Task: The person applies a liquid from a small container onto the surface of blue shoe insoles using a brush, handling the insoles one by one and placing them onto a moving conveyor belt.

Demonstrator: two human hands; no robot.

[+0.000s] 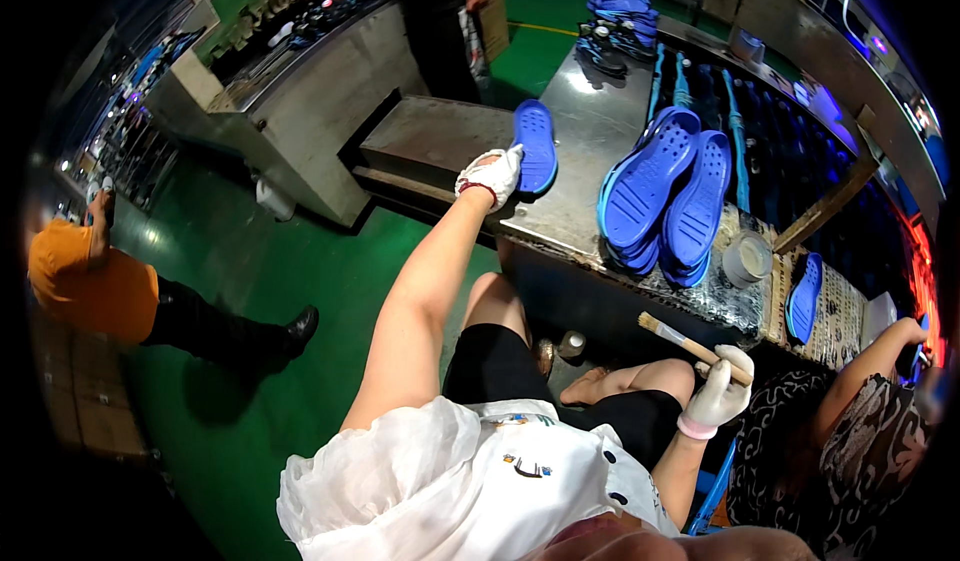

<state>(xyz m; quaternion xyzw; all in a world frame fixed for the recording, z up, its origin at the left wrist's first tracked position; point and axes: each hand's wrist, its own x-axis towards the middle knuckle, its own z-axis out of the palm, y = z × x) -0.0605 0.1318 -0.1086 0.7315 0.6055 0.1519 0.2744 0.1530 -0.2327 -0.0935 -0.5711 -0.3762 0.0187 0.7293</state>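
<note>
On the metal table [590, 121], a bare strip runs free from the near left corner to the shoe pile [618, 19] at the far end. The left hand [490, 175] and its blue sole [537, 146] occupy the left edge; sole stacks [648, 181] and a round container [747, 259] block the near edge.

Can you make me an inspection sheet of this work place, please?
Surface: scuffed grey metal tabletop, bearing two stacks of blue perforated soles.
Work things: single blue perforated sole; wooden-handled brush with pale bristles.
Clutter: round translucent tub; heaped blue and black shoe pieces.
Hands: white-gloved left hand holds the single sole's left edge; white-gloved right hand grips the brush.
Cables: nothing seen.
Surroundings: green floor; person in orange top.
</note>
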